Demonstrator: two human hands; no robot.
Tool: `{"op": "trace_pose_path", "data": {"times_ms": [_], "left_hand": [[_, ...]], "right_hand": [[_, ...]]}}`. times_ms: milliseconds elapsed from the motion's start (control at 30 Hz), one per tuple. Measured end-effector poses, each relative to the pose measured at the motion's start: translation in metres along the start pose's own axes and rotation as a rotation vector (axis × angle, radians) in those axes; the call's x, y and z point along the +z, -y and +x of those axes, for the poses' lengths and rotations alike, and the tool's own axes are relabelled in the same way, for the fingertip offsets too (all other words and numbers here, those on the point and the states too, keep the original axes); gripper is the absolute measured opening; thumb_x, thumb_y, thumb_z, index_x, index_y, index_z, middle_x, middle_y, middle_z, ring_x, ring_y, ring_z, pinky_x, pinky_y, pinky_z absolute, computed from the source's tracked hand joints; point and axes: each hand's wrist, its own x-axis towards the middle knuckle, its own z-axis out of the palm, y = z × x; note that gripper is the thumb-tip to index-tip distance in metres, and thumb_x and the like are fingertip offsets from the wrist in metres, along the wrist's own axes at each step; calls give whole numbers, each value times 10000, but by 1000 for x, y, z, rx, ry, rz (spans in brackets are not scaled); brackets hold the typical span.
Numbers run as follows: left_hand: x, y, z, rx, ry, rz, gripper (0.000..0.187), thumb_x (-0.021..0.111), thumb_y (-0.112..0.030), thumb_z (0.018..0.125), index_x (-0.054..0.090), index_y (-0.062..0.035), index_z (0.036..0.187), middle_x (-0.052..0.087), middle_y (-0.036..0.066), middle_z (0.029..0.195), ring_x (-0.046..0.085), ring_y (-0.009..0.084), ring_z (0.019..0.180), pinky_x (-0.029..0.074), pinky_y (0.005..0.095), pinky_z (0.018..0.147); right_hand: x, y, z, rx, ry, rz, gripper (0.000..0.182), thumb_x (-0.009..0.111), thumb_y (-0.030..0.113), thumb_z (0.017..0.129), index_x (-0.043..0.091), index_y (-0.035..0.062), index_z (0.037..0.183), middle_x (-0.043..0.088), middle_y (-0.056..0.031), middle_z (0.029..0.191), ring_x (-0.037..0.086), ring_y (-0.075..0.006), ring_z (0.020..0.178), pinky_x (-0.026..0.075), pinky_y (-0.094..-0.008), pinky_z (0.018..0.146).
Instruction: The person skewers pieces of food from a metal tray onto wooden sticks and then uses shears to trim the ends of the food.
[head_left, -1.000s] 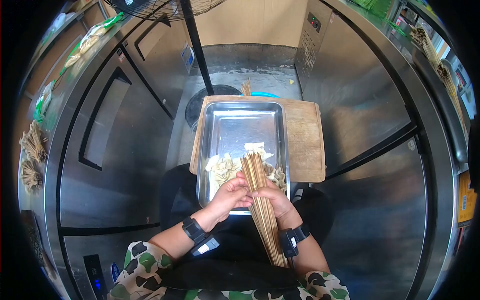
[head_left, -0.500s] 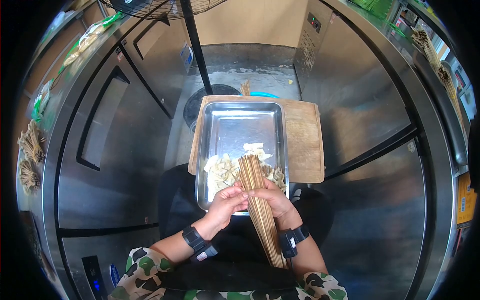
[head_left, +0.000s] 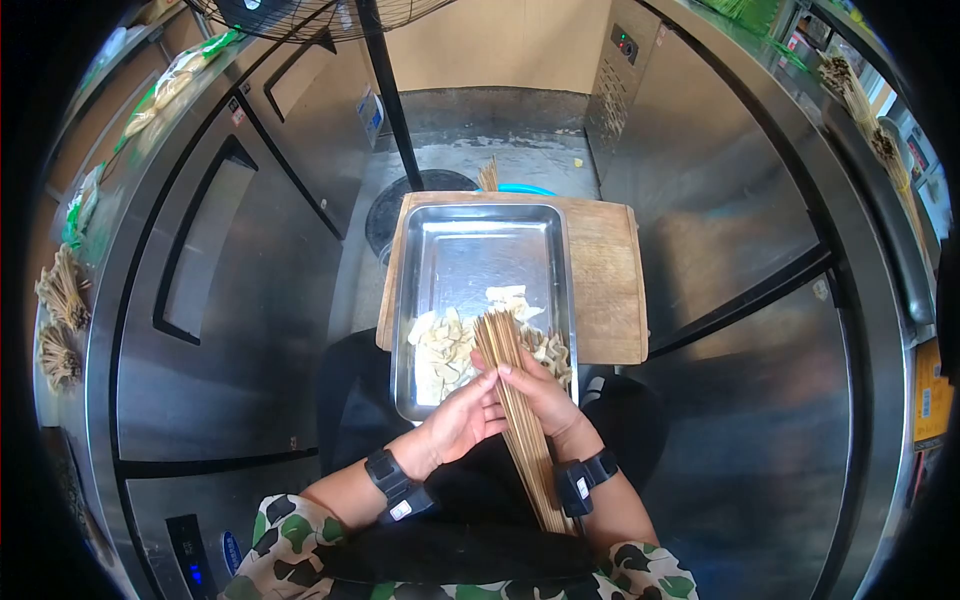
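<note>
A thick bundle of thin wooden sticks slants over the near edge of a metal tray. My right hand is wrapped round the upper part of the bundle, its thumb across the sticks. On the other side, my left hand has its palm turned up and its fingers apart, with the thumb and a fingertip touching the sticks' left side. Pale cut pieces of food lie in the near half of the tray, and more pieces show right of the sticks.
The tray rests on a wooden board. Steel cabinets stand at the left and right. A fan pole rises behind the board. Bundled sticks lie on the left counter.
My left hand has opened its fingers, which were pinched against the sticks, and turned its palm up. The right thumb has shifted slightly up the bundle.
</note>
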Motion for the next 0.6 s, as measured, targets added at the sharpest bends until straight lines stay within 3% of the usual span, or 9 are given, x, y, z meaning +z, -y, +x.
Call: {"op": "trace_pose_path", "data": {"times_ms": [100, 133, 233, 267, 367, 400, 467, 567, 600], "left_hand": [[4, 0, 3, -51, -30, -86, 524, 406, -479, 917, 370, -107, 1284, 496, 84, 1220, 496, 226, 1120, 397, 386, 958], [7, 0, 5, -71, -72, -82, 559, 446, -520, 885, 372, -137, 1286, 483, 61, 1238, 489, 222, 1129, 394, 394, 955], [24, -6, 2, -54, -112, -100, 596, 477, -547, 858, 370, -144, 1285, 475, 54, 1240, 488, 210, 1126, 393, 391, 950], [27, -6, 2, -62, -171, -122, 559, 529, -515, 846, 420, -143, 1248, 508, 49, 1200, 503, 208, 1100, 405, 390, 932], [22, 4, 8, -23, -184, -41, 543, 570, -464, 844, 445, -104, 1231, 510, 75, 1200, 495, 208, 1099, 408, 389, 906], [20, 5, 8, -23, -172, -88, 444, 600, -345, 846, 490, -71, 1177, 557, 88, 1118, 540, 213, 1031, 436, 384, 873], [6, 9, 11, -35, -96, -98, 372, 594, -274, 840, 518, -46, 1124, 586, 87, 1037, 570, 218, 966, 458, 377, 839], [-5, 12, 12, -38, -142, -137, 260, 571, -178, 816, 559, -20, 1022, 611, 87, 929, 597, 221, 870, 481, 367, 800], [-6, 10, 10, -41, -133, -148, 247, 573, -181, 812, 564, -30, 1007, 607, 87, 932, 590, 222, 881, 473, 371, 818]], "right_hand": [[3, -1, -5, 83, -102, -344, 509, 473, 293, 933, 326, 19, 1336, 504, -132, 1240, 516, -185, 1083, 417, -297, 914], [4, -4, -5, -72, -157, -641, 568, 425, 362, 942, 278, 12, 1365, 446, -179, 1298, 440, -245, 1191, 347, -313, 985], [5, -6, -9, -160, -171, -804, 551, 424, 332, 950, 258, 37, 1385, 444, -148, 1279, 410, -197, 1189, 330, -292, 984], [9, -9, -13, -155, -187, -888, 574, 424, 342, 949, 245, 10, 1381, 430, -161, 1298, 399, -213, 1209, 312, -292, 998], [12, -9, -34, -179, -150, -1053, 558, 469, 186, 925, 213, 5, 1387, 416, -170, 1312, 385, -225, 1237, 300, -303, 1014], [12, -9, -41, -186, -150, -912, 529, 473, 149, 912, 250, 4, 1370, 442, -162, 1283, 408, -215, 1211, 318, -299, 999], [13, -6, -56, -199, -143, -628, 483, 482, 75, 886, 324, 1, 1336, 493, -145, 1225, 455, -194, 1158, 354, -293, 969], [19, 7, -76, -60, -267, -817, 361, 492, 28, 860, 465, -9, 1218, 574, -82, 1057, 541, -140, 963, 425, -255, 855], [27, 9, -85, 29, -360, -741, 217, 511, 63, 872, 570, -13, 1067, 588, -12, 877, 527, -81, 762, 443, -219, 708]]}}
